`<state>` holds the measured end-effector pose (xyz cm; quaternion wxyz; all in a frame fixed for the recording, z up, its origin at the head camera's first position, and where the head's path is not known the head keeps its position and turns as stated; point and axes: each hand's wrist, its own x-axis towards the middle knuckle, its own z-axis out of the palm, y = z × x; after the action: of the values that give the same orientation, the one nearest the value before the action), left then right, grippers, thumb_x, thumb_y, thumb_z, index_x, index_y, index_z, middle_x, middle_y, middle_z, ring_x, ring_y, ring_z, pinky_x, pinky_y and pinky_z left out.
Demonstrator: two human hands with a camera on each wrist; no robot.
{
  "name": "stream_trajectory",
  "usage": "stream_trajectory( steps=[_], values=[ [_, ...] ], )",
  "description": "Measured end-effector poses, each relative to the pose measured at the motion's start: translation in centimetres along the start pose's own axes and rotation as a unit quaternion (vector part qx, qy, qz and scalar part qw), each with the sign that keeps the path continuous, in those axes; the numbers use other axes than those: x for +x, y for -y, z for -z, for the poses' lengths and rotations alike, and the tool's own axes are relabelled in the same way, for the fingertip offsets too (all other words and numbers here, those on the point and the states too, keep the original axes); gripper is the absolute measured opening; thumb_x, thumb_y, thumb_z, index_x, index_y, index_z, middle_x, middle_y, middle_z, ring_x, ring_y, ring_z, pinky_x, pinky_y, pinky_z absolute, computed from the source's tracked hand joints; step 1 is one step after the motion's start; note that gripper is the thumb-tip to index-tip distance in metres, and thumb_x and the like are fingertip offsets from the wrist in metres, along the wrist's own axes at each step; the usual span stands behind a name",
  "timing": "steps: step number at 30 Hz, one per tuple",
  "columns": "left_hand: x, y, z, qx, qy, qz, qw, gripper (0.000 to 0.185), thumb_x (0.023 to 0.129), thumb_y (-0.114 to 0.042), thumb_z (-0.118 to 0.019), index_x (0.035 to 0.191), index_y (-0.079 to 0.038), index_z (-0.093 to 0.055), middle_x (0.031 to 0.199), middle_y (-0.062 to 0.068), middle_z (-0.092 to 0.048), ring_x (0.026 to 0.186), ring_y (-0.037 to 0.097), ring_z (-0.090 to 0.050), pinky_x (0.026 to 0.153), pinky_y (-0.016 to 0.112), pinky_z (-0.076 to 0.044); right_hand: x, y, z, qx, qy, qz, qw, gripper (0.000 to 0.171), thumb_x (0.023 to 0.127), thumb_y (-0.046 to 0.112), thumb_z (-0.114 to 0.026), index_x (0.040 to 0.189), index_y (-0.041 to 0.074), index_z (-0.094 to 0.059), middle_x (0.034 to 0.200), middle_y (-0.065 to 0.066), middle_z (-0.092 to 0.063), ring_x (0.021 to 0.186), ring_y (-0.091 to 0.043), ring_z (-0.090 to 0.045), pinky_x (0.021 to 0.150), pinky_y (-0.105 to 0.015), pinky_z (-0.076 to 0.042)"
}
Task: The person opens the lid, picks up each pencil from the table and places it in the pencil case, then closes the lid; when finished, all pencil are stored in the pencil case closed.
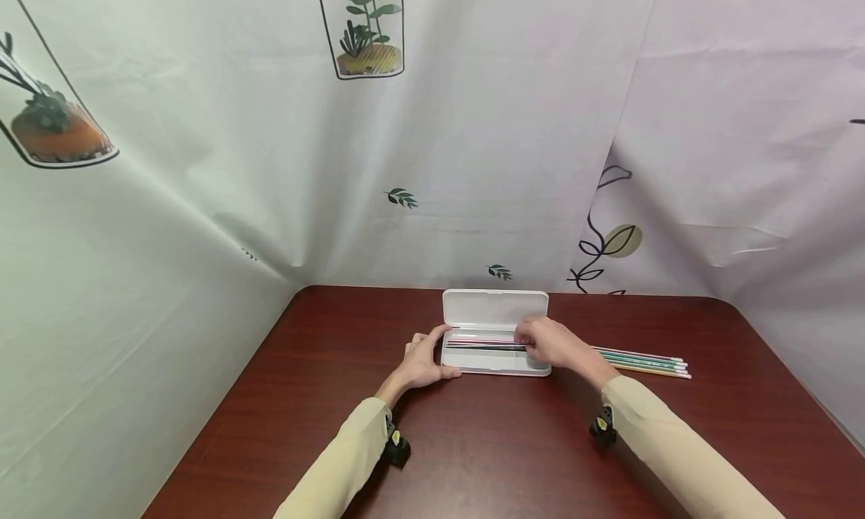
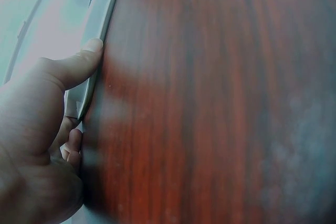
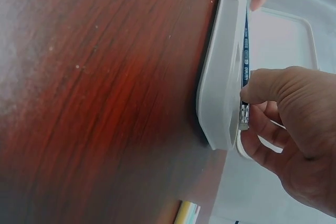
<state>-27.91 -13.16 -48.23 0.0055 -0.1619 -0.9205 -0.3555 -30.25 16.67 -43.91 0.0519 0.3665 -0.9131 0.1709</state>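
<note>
A white pencil case (image 1: 483,361) lies with its lid raised toward the wall. My left hand (image 1: 420,363) grips the case's left end, thumb at the front edge and fingers round the back corner. At the right end, my right hand (image 1: 550,343) pinches a dark blue pencil (image 3: 245,56) near its metal-and-eraser end, between thumb and fingers. That pencil runs lengthwise along the inside of the case. Other thin pencils (image 1: 473,342), one reddish, lie beside it in the case, their right ends hidden behind my right hand.
Several green, pink and yellow pencils (image 1: 649,361) lie side by side on the dark red wooden table (image 1: 473,451), right of the case and partly behind my right wrist. A pale printed sheet (image 1: 473,166) hangs behind the table and along its sides.
</note>
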Motion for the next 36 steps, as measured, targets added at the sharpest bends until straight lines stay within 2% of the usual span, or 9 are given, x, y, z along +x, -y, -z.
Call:
stream_trajectory(
  steps=[9, 15, 19, 25, 31, 36],
  values=[
    [0.0, -0.1, 0.1, 0.001, 0.001, -0.001, 1.0000, 0.088, 0.071, -0.032, -0.091, 0.146, -0.019, -0.046, 0.118, 0.015, -0.057, 0.113, 0.032, -0.044, 0.087, 0.045, -0.035, -0.9, -0.3, 0.6, 0.023, -0.017, -0.016, 0.999, 0.017, 0.081, -0.006, -0.066, 0.088, 0.009, -0.069, 0.085, -0.002, -0.064, 0.074, -0.014, -0.054, 0.066, -0.034, -0.048],
    [-0.1, -0.1, 0.2, -0.001, 0.004, -0.002, 1.0000, 0.089, 0.072, -0.033, -0.090, 0.147, -0.018, -0.046, 0.119, 0.015, -0.057, 0.113, 0.032, -0.044, 0.088, 0.045, -0.035, -2.6, -1.2, 1.5, 0.023, -0.037, -0.029, 0.999, 0.014, 0.083, -0.005, -0.067, 0.089, 0.008, -0.070, 0.083, 0.003, -0.060, 0.072, -0.013, -0.052, 0.065, -0.034, -0.048],
    [-0.1, 0.0, 0.1, -0.002, 0.006, -0.003, 1.0000, 0.089, 0.072, -0.034, -0.090, 0.147, -0.018, -0.046, 0.119, 0.015, -0.057, 0.112, 0.032, -0.044, 0.087, 0.046, -0.035, -4.9, -2.5, 2.4, 0.016, -0.064, -0.036, 0.997, 0.016, 0.081, -0.006, -0.069, 0.089, 0.007, -0.070, 0.084, 0.004, -0.060, 0.071, -0.012, -0.053, 0.064, -0.035, -0.048],
    [0.0, 0.1, 0.1, 0.000, 0.002, -0.006, 1.0000, 0.088, 0.072, -0.032, -0.090, 0.147, -0.018, -0.046, 0.119, 0.015, -0.057, 0.113, 0.033, -0.044, 0.088, 0.047, -0.035, -9.6, -4.5, 3.7, 0.001, -0.104, -0.047, 0.993, 0.020, 0.076, -0.009, -0.074, 0.087, 0.007, -0.070, 0.084, 0.005, -0.061, 0.070, -0.012, -0.052, 0.062, -0.035, -0.047],
    [0.1, 0.2, 0.0, 0.007, 0.004, 0.002, 1.0000, 0.087, 0.073, -0.032, -0.090, 0.147, -0.021, -0.046, 0.121, 0.016, -0.055, 0.113, 0.034, -0.043, 0.088, 0.046, -0.036, -14.0, -6.1, 4.5, -0.023, -0.109, -0.075, 0.991, 0.022, 0.073, -0.008, -0.076, 0.085, 0.008, -0.069, 0.083, 0.006, -0.058, 0.071, -0.012, -0.052, 0.062, -0.036, -0.047],
    [0.1, 0.2, -0.1, 0.005, 0.006, 0.002, 1.0000, 0.088, 0.072, -0.033, -0.090, 0.147, -0.020, -0.046, 0.121, 0.017, -0.055, 0.112, 0.035, -0.043, 0.087, 0.047, -0.037, -16.9, -7.4, 4.7, -0.048, -0.112, -0.099, 0.988, 0.024, 0.069, -0.008, -0.078, 0.083, 0.010, -0.068, 0.085, 0.003, -0.059, 0.071, -0.016, -0.053, 0.062, -0.038, -0.046]
  ],
)
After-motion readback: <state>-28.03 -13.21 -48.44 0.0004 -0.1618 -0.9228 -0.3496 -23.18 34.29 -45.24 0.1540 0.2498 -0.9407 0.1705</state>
